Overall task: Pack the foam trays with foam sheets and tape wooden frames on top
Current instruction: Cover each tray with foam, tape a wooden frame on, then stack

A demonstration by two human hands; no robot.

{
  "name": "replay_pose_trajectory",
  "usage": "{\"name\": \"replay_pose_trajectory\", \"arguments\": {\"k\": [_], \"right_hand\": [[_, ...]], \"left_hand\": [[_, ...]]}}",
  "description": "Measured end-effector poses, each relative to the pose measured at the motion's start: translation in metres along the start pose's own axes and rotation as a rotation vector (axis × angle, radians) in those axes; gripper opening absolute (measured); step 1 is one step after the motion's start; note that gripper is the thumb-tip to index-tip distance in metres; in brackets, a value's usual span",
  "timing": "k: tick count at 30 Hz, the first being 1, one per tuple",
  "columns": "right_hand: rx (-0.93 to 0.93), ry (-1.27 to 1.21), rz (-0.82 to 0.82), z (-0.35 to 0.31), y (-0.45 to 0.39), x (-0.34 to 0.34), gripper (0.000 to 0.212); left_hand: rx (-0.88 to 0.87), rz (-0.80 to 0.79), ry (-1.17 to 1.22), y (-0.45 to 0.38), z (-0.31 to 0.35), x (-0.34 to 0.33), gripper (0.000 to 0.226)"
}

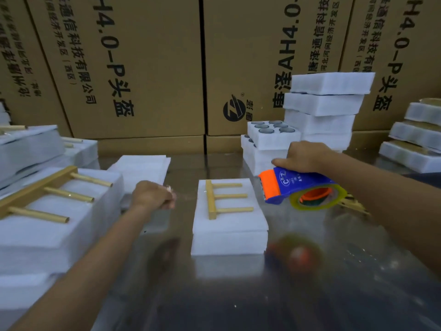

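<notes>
A white foam tray [229, 242] sits on the shiny table in the middle, covered by a foam sheet [238, 220]. On top of the sheet lies a wooden frame [211, 199] with three dowels pointing right. My right hand [307, 156] grips a blue and orange tape dispenser [293, 185] with a clear roll, held just right of the tray. Left of the tray, my left hand [152, 194] has its fingers curled, pinching a glinting end of clear tape [170, 188]. The strip between the two hands is barely visible.
Packed foam trays with a wooden frame [55, 192] pile up at the left. Loose foam sheets [143, 168] lie behind my left hand. Foam trays [272, 134] holding round parts and a tall foam stack [327, 103] stand behind my right hand, in front of cardboard boxes [143, 68].
</notes>
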State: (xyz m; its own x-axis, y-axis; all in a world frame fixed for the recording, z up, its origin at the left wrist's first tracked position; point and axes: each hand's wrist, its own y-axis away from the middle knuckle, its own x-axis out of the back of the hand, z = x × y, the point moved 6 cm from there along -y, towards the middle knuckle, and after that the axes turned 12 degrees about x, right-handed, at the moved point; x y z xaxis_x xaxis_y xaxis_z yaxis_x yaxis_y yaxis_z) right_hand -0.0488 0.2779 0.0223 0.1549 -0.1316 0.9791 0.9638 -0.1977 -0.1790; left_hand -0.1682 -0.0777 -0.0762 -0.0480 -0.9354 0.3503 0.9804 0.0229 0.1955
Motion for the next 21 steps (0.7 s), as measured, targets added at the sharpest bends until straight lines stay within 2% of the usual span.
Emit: {"name": "replay_pose_trajectory", "arguments": {"k": [2,4,6,7,9,11,13,15,16,19,21], "right_hand": [[-0.031,-0.058,-0.08,0.006,-0.005,-0.029,0.051],[-0.055,-0.152,-0.115,0.011,-0.008,-0.053,0.06],[-0.058,-0.2,-0.103,0.016,-0.012,-0.065,0.061],[-0.061,-0.209,-0.091,0.018,-0.014,-0.067,0.058],[-0.077,-0.215,-0.075,0.022,-0.017,-0.07,0.053],[-0.097,-0.236,-0.04,0.026,-0.015,-0.072,0.052],[-0.11,-0.279,0.009,0.031,-0.013,-0.072,0.052],[-0.11,-0.321,0.03,0.035,-0.011,-0.072,0.053],[-0.104,-0.332,0.028,0.036,-0.011,-0.073,0.054],[-0.088,-0.34,0.019,0.035,-0.013,-0.073,0.055],[-0.09,-0.361,0.016,0.036,-0.012,-0.074,0.057]], "left_hand": [[-0.008,-0.045,-0.052,0.002,-0.015,-0.021,0.026],[-0.036,-0.079,-0.022,0.007,-0.031,-0.042,0.021],[-0.152,-0.079,-0.086,0.017,-0.039,-0.06,0.011],[-0.229,-0.056,-0.139,0.02,-0.043,-0.066,0.013],[-0.317,0.04,-0.359,0.02,-0.046,-0.067,0.023],[-0.269,0.092,-0.693,0.016,-0.048,-0.065,0.038],[-0.189,0.045,-0.809,0.01,-0.053,-0.062,0.06],[-0.173,0.024,-0.665,0.014,-0.046,-0.059,0.079],[-0.211,0.058,-0.529,0.019,-0.036,-0.056,0.08],[-0.461,0.241,-0.2,0.039,0.011,-0.048,0.054],[-0.609,0.195,-0.158,0.055,0.052,-0.065,0.038]]}}
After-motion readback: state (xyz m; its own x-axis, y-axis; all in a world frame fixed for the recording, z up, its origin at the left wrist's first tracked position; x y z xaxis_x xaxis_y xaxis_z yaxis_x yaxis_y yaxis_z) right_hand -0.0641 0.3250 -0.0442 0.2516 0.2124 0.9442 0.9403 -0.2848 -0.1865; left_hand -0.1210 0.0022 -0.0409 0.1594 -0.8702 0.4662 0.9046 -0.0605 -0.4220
